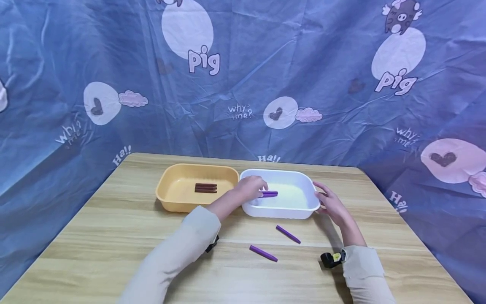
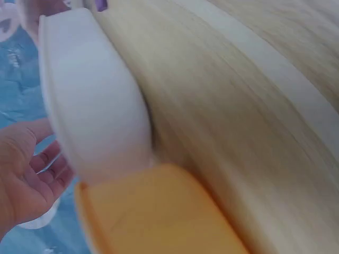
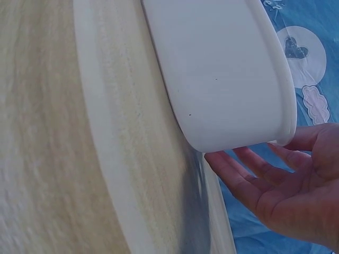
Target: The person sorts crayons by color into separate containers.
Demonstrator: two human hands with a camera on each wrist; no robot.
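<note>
In the head view my left hand (image 1: 251, 188) reaches over the left rim of a white plastic bin (image 1: 281, 213). Its loosely bent fingers hover by purple crayons (image 1: 270, 193) lying inside. The left wrist view shows that hand (image 2: 26, 172) with its palm bare and nothing in it, partly behind the rim. My right hand (image 1: 332, 204) touches the right end of the white bin. Seen from the right wrist, the hand's extended fingers (image 3: 238, 174) lie against the end wall and the thumb meets the rim. Two more purple crayons, a nearer one (image 1: 263, 253) and a farther one (image 1: 288, 234), lie on the table.
A yellow bin (image 1: 178, 207) stands beside the white one on the left, with brown crayons (image 1: 206, 188) lying inside in a row. Both bins sit toward the far edge of the wooden table (image 1: 114, 236). Behind hangs a blue printed curtain (image 1: 235, 139).
</note>
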